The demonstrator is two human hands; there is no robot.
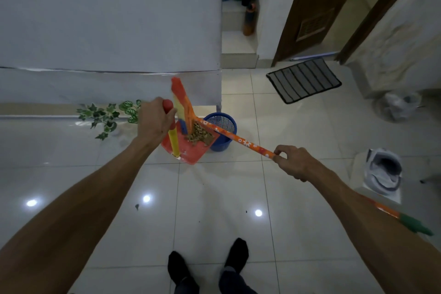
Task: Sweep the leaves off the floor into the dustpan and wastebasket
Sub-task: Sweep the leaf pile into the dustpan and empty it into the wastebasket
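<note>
My left hand (154, 120) grips the red-capped top of the yellow handle of a red dustpan (191, 151), held tilted next to the blue mesh wastebasket (223, 124). A pile of dry brown leaves (200, 135) lies in the pan's far corner, by the basket rim. My right hand (292, 161) holds the orange flowered broom stick (238, 139). The broom head (181, 100), orange with yellow bristles, stands raised over the pan with its bristles at the leaves. A small leaf scrap (137, 206) lies on the tiles near my feet.
A green ivy vine (108, 114) lies on the floor along a white panel at the left. A striped grey doormat (304, 80) sits before a wooden door at back right. A white shoe (383, 169) rests on a box at the right. My feet (207, 267) stand below.
</note>
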